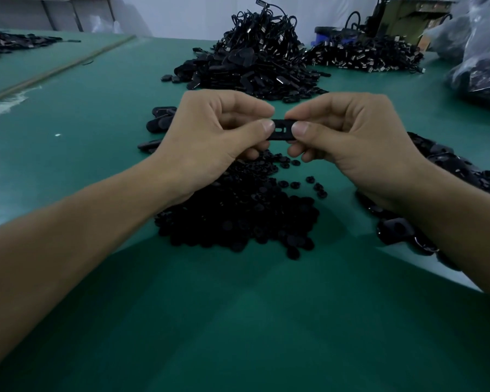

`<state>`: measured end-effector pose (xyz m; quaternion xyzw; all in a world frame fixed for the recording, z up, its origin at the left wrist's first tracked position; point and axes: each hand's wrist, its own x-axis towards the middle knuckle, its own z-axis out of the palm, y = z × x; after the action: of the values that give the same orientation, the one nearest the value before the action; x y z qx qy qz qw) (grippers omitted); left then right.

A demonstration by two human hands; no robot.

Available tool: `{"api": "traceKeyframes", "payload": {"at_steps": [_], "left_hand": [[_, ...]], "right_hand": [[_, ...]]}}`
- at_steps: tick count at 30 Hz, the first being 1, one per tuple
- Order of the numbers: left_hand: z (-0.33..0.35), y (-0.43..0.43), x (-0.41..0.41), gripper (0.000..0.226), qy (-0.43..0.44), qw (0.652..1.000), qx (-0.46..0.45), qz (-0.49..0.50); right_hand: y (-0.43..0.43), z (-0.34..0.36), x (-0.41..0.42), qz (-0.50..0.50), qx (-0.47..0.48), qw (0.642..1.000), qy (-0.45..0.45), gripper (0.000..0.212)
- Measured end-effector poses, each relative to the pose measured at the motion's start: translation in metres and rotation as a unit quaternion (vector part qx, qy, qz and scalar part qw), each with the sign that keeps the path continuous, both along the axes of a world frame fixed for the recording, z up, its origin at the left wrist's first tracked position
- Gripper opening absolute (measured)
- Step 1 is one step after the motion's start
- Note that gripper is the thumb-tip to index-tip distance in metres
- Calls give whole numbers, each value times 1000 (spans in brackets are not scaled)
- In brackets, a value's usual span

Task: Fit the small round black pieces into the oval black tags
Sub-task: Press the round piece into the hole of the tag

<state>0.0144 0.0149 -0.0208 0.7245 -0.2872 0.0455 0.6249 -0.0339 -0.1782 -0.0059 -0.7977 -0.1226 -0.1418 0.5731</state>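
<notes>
Above the green table, my left hand (215, 134) and my right hand (348, 140) together pinch one oval black tag (283, 130), thumb and forefinger at each end. A small slot shows in the tag's middle between my thumbs. Whether a round piece sits in it I cannot tell. Right below my hands lies a heap of small round black pieces (238, 219), with a few strays (317, 188) to its right. Oval black tags (436, 193) are heaped under my right forearm.
A large mound of black tags and corded parts (255, 60) rises behind my hands, with a second pile (362, 55) at the back right. A few tags (160, 120) lie left of my left hand. Plastic bags (478, 66) stand far right. The green table (238, 321) reaches toward me.
</notes>
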Motion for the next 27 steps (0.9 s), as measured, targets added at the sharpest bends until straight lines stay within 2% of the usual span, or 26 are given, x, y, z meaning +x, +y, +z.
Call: {"api": "traceKeyframes", "payload": {"at_steps": [5, 8, 10, 12, 14, 16, 18, 22, 27], "left_hand": [[1, -2, 0, 19, 9, 999, -45, 10], [0, -5, -2, 5, 2, 1000, -18, 3], [-1, -5, -3, 8, -18, 1000, 5, 12], [-2, -5, -1, 10, -26, 999, 13, 16], [-4, -5, 0, 11, -19, 1000, 12, 15], [-5, -5, 1, 12, -15, 1000, 11, 18], [-5, -5, 2, 14, -23, 999, 16, 25], [-5, -3, 3, 16, -46, 996, 53, 51], [-6, -4, 4, 18, -54, 994, 70, 64]], "right_hand": [[4, 0, -1, 17, 71, 997, 37, 11], [9, 0, -4, 34, 117, 991, 60, 9], [11, 1, -5, 40, 109, 991, 64, 7], [10, 2, -6, 28, 54, 997, 54, 9], [5, 1, -6, -17, -82, 996, 20, 9], [-1, -1, -5, -61, -229, 972, -12, 7], [-4, -1, -4, -61, -303, 951, -5, 4], [-5, -1, -3, -22, -370, 928, 30, 2], [-2, -5, -2, -9, -385, 922, 45, 4]]}}
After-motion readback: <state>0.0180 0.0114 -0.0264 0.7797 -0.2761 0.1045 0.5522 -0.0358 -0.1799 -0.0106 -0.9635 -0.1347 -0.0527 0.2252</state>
